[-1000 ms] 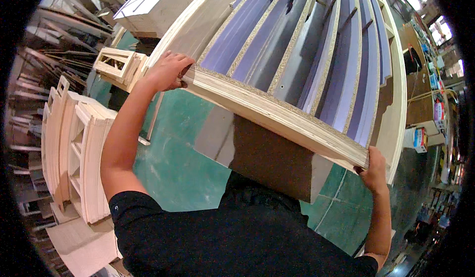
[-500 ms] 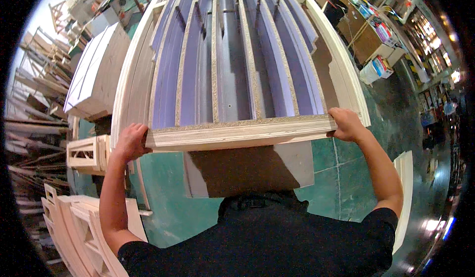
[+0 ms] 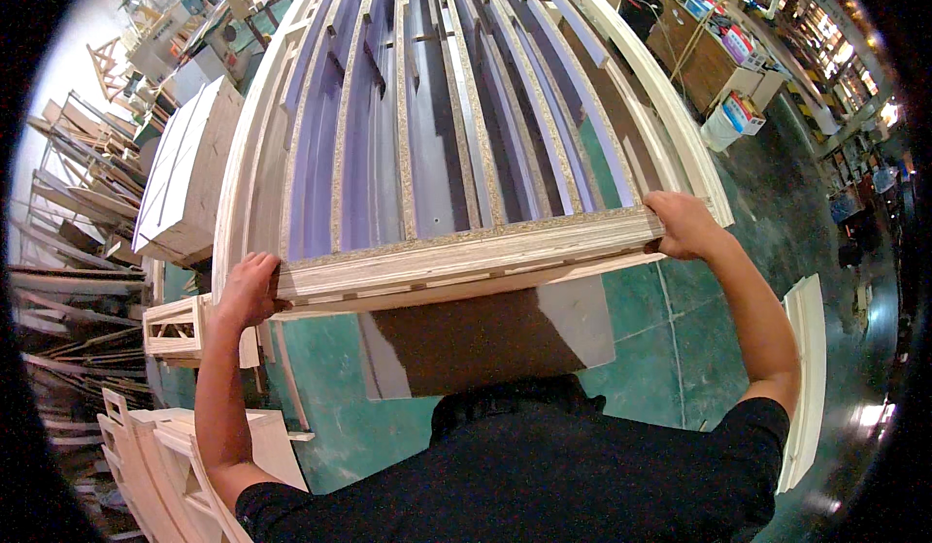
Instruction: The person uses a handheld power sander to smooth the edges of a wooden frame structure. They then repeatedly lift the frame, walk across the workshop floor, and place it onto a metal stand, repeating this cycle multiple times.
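My left hand (image 3: 252,293) is closed round the left corner of a plywood end rail (image 3: 466,258). At the right end of that rail, my right hand (image 3: 685,225) is closed too, fingers over the top edge. The rail belongs to a large slatted frame made of long chipboard strips (image 3: 484,155) with purple faces, running away from me. This frame lies over a wider pale wooden frame (image 3: 701,189), whose sides show beyond it. Thumbs and undersides of the grip are partly hidden.
A flat grey-and-brown board (image 3: 456,334) lies on the green floor below the rail. Left are a stacked white-topped block (image 3: 184,174), wooden frames (image 3: 175,446) and piled timber strips (image 3: 78,291). A cluttered workbench (image 3: 680,38) and a white bucket (image 3: 723,128) stand far right.
The rail now slants more, its right end higher in view than its left. The slats have shifted, and green floor shows through a gap at the right. Both hands keep their hold.
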A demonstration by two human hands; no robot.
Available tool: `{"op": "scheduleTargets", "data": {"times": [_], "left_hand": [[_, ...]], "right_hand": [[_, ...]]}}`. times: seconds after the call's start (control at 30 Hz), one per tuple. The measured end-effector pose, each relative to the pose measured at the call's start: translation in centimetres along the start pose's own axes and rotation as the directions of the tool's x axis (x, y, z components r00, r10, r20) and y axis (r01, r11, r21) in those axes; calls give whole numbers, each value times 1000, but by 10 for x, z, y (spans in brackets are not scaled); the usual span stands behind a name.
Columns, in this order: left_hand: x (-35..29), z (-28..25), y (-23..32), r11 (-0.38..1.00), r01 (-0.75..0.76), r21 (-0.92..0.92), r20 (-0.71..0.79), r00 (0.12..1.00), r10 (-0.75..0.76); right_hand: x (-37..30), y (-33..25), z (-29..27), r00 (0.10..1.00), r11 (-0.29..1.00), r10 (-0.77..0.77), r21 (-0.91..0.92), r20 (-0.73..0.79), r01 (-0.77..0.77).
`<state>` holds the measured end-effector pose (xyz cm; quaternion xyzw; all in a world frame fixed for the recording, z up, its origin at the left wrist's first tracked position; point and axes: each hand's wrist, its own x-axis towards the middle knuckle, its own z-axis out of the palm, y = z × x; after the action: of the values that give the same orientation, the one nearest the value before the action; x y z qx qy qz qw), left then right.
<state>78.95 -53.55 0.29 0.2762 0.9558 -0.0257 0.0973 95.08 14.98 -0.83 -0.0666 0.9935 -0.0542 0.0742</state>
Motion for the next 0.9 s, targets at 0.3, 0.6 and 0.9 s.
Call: {"op": "scheduleTargets", "data": {"times": [0.3,0.6,0.9], "left_hand": [[31,-36,95,1000,-28,8,-5,1000,28],[87,-18,219,993,-29,-117,-90,996,19],[169,-47,347,998,-3,-66,-86,996,-3]], "right_hand": [[-28,87,-16,998,999,-18,29,-68,20],[-64,228,-36,999,999,-36,8,-30,36],[-77,368,-40,1000,999,12,33,-18,-12]]}}
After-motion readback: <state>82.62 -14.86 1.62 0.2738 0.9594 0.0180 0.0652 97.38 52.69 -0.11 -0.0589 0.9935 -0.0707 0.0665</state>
